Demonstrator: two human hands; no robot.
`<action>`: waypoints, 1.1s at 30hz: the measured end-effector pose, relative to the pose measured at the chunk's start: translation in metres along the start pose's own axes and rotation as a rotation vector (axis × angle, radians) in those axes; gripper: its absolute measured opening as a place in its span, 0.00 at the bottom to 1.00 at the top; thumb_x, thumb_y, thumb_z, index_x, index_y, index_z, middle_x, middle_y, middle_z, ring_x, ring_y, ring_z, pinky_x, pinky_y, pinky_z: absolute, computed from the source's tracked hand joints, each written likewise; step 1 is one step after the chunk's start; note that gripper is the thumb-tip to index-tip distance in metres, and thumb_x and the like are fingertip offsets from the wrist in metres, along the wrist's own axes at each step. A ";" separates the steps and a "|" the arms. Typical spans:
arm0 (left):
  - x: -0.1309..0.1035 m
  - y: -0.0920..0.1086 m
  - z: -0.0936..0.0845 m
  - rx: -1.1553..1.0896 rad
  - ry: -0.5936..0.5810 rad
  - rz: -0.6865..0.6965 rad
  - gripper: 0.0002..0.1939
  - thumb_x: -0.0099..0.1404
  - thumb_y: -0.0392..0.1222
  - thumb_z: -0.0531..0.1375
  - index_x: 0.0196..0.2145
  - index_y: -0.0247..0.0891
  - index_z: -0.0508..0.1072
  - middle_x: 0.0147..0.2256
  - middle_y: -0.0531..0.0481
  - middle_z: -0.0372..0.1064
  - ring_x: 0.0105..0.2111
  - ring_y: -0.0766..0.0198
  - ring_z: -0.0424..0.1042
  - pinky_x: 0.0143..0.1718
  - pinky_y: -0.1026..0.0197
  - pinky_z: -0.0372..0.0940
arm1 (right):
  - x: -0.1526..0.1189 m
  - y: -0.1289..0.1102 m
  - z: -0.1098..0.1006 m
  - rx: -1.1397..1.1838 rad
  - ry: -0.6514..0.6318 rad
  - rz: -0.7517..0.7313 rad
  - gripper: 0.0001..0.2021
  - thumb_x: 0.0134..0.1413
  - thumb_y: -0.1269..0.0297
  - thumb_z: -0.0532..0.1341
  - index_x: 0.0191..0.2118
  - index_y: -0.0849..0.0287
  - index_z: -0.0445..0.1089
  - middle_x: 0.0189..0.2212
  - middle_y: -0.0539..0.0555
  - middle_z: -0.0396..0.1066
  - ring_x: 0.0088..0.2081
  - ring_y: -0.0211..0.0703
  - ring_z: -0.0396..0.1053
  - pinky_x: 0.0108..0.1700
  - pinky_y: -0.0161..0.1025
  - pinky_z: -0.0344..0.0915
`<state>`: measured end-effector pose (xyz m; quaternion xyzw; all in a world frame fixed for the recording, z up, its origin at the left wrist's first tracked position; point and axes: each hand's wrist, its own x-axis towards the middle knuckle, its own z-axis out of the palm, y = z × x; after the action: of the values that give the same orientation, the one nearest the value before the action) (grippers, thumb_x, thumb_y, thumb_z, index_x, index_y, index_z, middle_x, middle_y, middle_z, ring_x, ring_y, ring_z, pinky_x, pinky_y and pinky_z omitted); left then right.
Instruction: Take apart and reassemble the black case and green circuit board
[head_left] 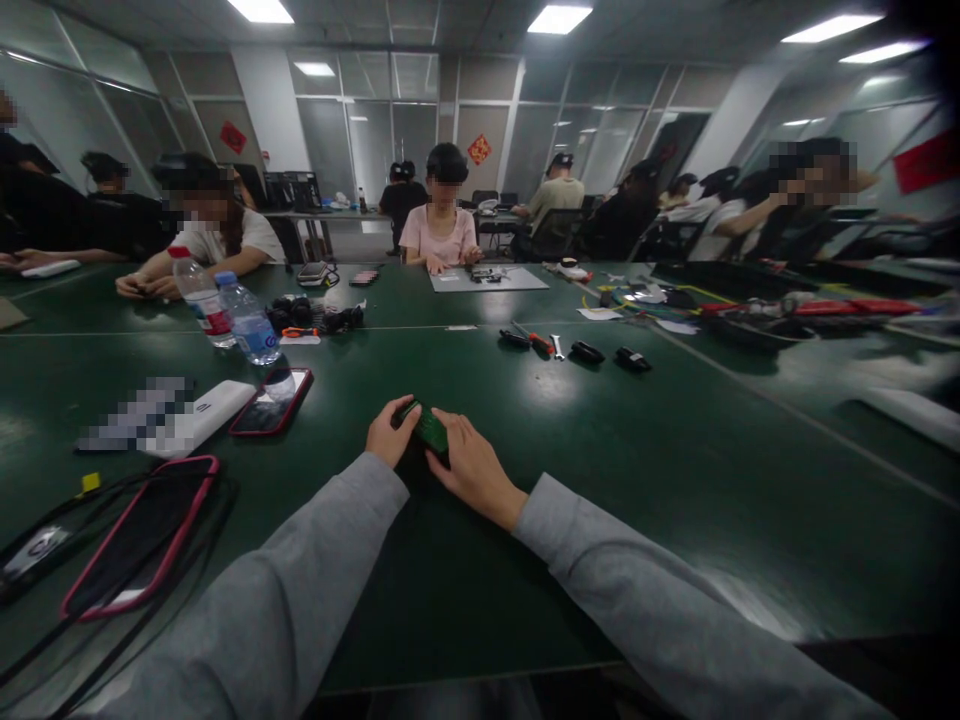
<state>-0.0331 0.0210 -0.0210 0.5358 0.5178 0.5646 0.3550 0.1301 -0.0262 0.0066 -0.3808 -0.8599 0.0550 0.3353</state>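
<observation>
Between my two hands is a small dark block with a green face [430, 430], held tilted just over the green table; its exact kind is not clear. My left hand [390, 430] grips its left end, with the thumb on the upper face. On the other side, my right hand [476, 460] closes round the right end, fingers along the far edge and thumb beneath. Beyond the hands lie a black piece [514, 340], an orange-handled screwdriver [540, 343], a wrench [557, 347] and two more black pieces [587, 352], [633, 359].
At left are a red-edged phone [271, 402], a white power bank [199, 418], a pink-cased phone [142, 540] with black cables over it, and two water bottles [251, 320]. A co-worker opposite works at a white board [517, 280]. Tools and cables lie at far right.
</observation>
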 end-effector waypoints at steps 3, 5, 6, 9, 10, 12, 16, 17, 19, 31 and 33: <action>-0.002 0.006 0.004 -0.210 -0.043 -0.073 0.22 0.55 0.51 0.60 0.44 0.36 0.70 0.44 0.43 0.69 0.45 0.59 0.68 0.49 0.55 0.61 | 0.000 -0.003 -0.004 0.003 0.043 -0.007 0.30 0.57 0.65 0.52 0.63 0.51 0.39 0.53 0.57 0.55 0.54 0.54 0.56 0.55 0.61 0.57; -0.003 0.009 0.006 -0.325 -0.072 -0.167 0.24 0.54 0.53 0.60 0.46 0.37 0.68 0.43 0.43 0.69 0.42 0.59 0.70 0.44 0.56 0.65 | 0.001 -0.004 -0.006 0.023 0.079 -0.006 0.30 0.58 0.64 0.52 0.63 0.48 0.37 0.54 0.56 0.55 0.54 0.53 0.55 0.54 0.61 0.58; -0.004 0.010 0.006 -0.355 -0.079 -0.209 0.25 0.54 0.53 0.61 0.46 0.37 0.68 0.43 0.43 0.69 0.41 0.60 0.70 0.41 0.57 0.66 | 0.002 -0.004 -0.006 0.037 0.094 -0.007 0.30 0.58 0.64 0.52 0.62 0.47 0.37 0.54 0.55 0.54 0.55 0.52 0.55 0.55 0.60 0.58; -0.006 0.013 0.004 -0.391 -0.077 -0.244 0.27 0.52 0.53 0.62 0.47 0.39 0.68 0.43 0.44 0.69 0.39 0.60 0.70 0.37 0.59 0.68 | 0.003 0.000 -0.004 0.129 0.130 0.035 0.31 0.55 0.61 0.57 0.61 0.50 0.42 0.53 0.55 0.55 0.55 0.50 0.56 0.57 0.54 0.58; -0.007 0.014 0.003 -0.399 -0.077 -0.229 0.27 0.52 0.53 0.62 0.47 0.39 0.67 0.44 0.43 0.69 0.40 0.59 0.70 0.37 0.59 0.68 | 0.003 0.002 -0.002 0.182 0.139 0.074 0.32 0.54 0.60 0.59 0.61 0.51 0.44 0.53 0.56 0.55 0.54 0.49 0.57 0.56 0.53 0.58; -0.008 0.016 0.002 -0.415 -0.074 -0.190 0.27 0.52 0.52 0.63 0.47 0.39 0.67 0.44 0.43 0.68 0.41 0.58 0.70 0.37 0.60 0.68 | 0.003 0.009 0.003 0.318 0.142 0.179 0.33 0.51 0.56 0.61 0.60 0.54 0.46 0.51 0.57 0.57 0.51 0.49 0.60 0.55 0.52 0.60; -0.009 0.020 0.001 -0.434 -0.071 -0.159 0.25 0.53 0.51 0.62 0.48 0.41 0.66 0.45 0.44 0.68 0.41 0.59 0.69 0.35 0.61 0.67 | 0.006 0.026 0.011 0.664 0.100 0.413 0.28 0.54 0.52 0.58 0.56 0.58 0.51 0.46 0.58 0.61 0.47 0.45 0.64 0.49 0.48 0.64; -0.009 0.021 0.001 -0.438 -0.073 -0.157 0.25 0.54 0.50 0.62 0.48 0.41 0.66 0.45 0.44 0.68 0.41 0.60 0.69 0.35 0.61 0.67 | 0.007 0.030 0.011 0.742 0.082 0.456 0.26 0.54 0.52 0.57 0.55 0.58 0.52 0.45 0.58 0.62 0.46 0.45 0.65 0.49 0.47 0.65; -0.010 0.024 0.002 -0.444 -0.085 -0.147 0.25 0.54 0.50 0.62 0.48 0.41 0.65 0.46 0.43 0.68 0.41 0.59 0.69 0.35 0.61 0.67 | 0.009 0.035 0.009 0.867 0.021 0.483 0.25 0.54 0.52 0.58 0.53 0.59 0.55 0.43 0.57 0.64 0.46 0.44 0.66 0.50 0.45 0.64; -0.014 0.022 0.011 -0.532 -0.054 -0.253 0.28 0.52 0.43 0.65 0.50 0.39 0.63 0.48 0.41 0.66 0.45 0.59 0.69 0.47 0.56 0.63 | 0.007 0.033 0.003 0.790 0.061 0.373 0.22 0.53 0.57 0.60 0.51 0.59 0.59 0.50 0.56 0.63 0.51 0.42 0.63 0.55 0.42 0.60; -0.017 0.022 0.017 -0.587 -0.059 -0.345 0.28 0.52 0.41 0.65 0.50 0.38 0.63 0.48 0.41 0.66 0.42 0.61 0.70 0.46 0.57 0.64 | 0.007 0.033 0.005 0.685 0.186 0.403 0.23 0.53 0.57 0.60 0.52 0.59 0.57 0.49 0.57 0.64 0.50 0.43 0.64 0.53 0.42 0.61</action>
<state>-0.0106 0.0036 -0.0058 0.3313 0.4055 0.6054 0.5994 0.1443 0.0023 -0.0051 -0.4113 -0.6661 0.3682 0.5016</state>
